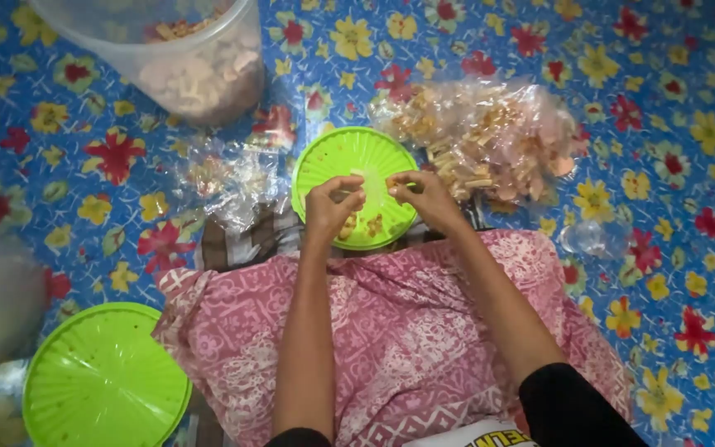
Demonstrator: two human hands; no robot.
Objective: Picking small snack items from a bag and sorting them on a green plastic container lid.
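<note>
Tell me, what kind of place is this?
Probably a home floor used for packing snacks. A flowered mat covers the ground, with a clear tub of snacks, small filled bags and a green lid.

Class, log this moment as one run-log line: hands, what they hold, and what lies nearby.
left hand: pinching snack piece | right hand: pinching snack piece | under: green lid | near: bagged snacks, clear tub

Glossy ribbed green plastic lid (356,170); crinkled clear plastic bags (490,136); matt pink patterned cloth (391,331); translucent plastic tub (171,50).

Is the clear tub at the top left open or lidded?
Open: the clear tub shows a bare rim with pale snack pieces inside; a green lid lies apart, lower left.
</note>
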